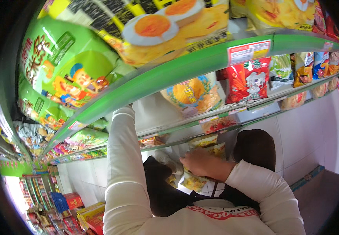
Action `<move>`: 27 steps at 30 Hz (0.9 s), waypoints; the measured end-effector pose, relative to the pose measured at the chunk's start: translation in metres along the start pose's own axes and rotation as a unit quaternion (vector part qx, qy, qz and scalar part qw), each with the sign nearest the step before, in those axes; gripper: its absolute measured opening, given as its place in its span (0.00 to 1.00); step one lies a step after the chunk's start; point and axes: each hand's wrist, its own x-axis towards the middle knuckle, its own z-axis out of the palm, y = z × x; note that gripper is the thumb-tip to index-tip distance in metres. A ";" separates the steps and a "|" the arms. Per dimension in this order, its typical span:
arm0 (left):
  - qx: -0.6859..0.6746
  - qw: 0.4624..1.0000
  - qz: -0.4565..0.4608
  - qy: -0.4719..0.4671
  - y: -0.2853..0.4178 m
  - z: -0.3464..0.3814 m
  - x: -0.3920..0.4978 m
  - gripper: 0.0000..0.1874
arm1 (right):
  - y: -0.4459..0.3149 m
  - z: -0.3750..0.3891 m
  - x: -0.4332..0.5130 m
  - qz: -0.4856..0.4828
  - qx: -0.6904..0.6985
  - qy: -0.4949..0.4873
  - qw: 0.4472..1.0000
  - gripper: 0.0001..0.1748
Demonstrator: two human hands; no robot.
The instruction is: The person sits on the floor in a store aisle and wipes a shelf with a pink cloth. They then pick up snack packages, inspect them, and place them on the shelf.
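My left arm (pixel 125 164) in a white sleeve reaches up to the shelves, and its hand is hidden behind the green front edge of the upper shelf (pixel 163 69). Below that edge, a snack bag with a round yellow picture (pixel 191 94) lies on the middle shelf. My right hand (pixel 201 163), slightly blurred, is low between my knees with its fingers bent. Yellow snack bags (pixel 206 141) lie just beyond it, and another yellow bag (pixel 193 181) shows beneath it. Whether the fingers grip a bag cannot be made out.
Large green snack bags (pixel 66 64) and a yellow bag with egg pictures (pixel 169 32) crowd the upper shelf. A red bag (pixel 248 80) stands farther right on the middle shelf. Cartons (pixel 91 216) and filled display racks (pixel 37 194) are at lower left. A step (pixel 307 177) lies at right.
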 end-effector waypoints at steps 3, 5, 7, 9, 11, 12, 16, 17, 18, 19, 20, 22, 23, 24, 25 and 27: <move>0.011 1.000 -0.022 -0.015 -0.020 0.002 -0.028 0.41 | 0.000 -0.008 0.000 0.020 0.008 0.007 1.000 0.10; 0.009 0.999 -0.038 -0.034 -0.032 0.004 -0.046 0.41 | 0.001 -0.011 -0.001 0.014 -0.007 0.003 1.000 0.10; -0.018 0.995 -0.067 -0.069 -0.047 0.007 -0.065 0.41 | 0.001 -0.013 -0.002 0.018 -0.019 -0.016 1.000 0.10; 0.002 0.997 -0.071 -0.008 -0.055 0.018 -0.083 0.41 | 0.002 -0.013 -0.002 0.021 -0.033 -0.009 0.999 0.10; -0.009 0.997 -0.074 -0.002 -0.065 0.030 -0.101 0.42 | 0.003 -0.012 -0.001 0.030 -0.044 -0.034 0.998 0.11; -0.030 0.996 -0.077 -0.025 -0.073 0.032 -0.110 0.43 | 0.003 -0.012 0.000 0.030 -0.048 -0.039 0.998 0.11; -0.056 0.998 -0.019 -0.031 -0.092 0.029 -0.148 0.45 | 0.004 -0.010 0.001 0.035 -0.060 -0.058 0.996 0.12; -0.056 0.997 -0.015 -0.050 -0.089 0.027 -0.155 0.45 | 0.005 -0.009 0.000 0.037 -0.062 -0.063 0.995 0.12; -0.046 0.998 -0.036 -0.039 -0.085 0.024 -0.164 0.45 | 0.005 -0.009 0.000 0.043 -0.056 -0.063 0.996 0.12; -0.038 0.998 -0.004 -0.044 -0.079 0.018 -0.169 0.45 | 0.006 -0.008 0.000 0.048 -0.048 -0.072 0.995 0.12; -0.032 0.998 0.013 -0.061 -0.073 0.010 -0.172 0.44 | 0.007 -0.008 -0.001 0.050 -0.043 -0.078 0.995 0.11; -0.031 0.998 0.042 -0.039 -0.054 -0.004 -0.183 0.37 | 0.008 -0.007 -0.002 0.049 -0.054 -0.073 0.995 0.11; -0.050 0.995 0.079 -0.047 -0.042 -0.010 -0.187 0.34 | 0.008 -0.006 -0.003 0.046 -0.060 -0.068 0.995 0.11; -0.069 0.990 0.111 -0.055 -0.029 -0.016 -0.187 0.31 | 0.008 -0.005 -0.003 0.042 -0.056 -0.051 0.996 0.10; -0.088 0.984 0.143 -0.061 -0.015 -0.022 -0.185 0.28 | 0.008 -0.004 -0.003 0.038 -0.054 -0.030 0.997 0.09; -0.109 0.973 0.201 -0.041 0.017 -0.027 -0.181 0.19 | 0.009 -0.003 -0.003 0.043 -0.051 -0.025 0.997 0.09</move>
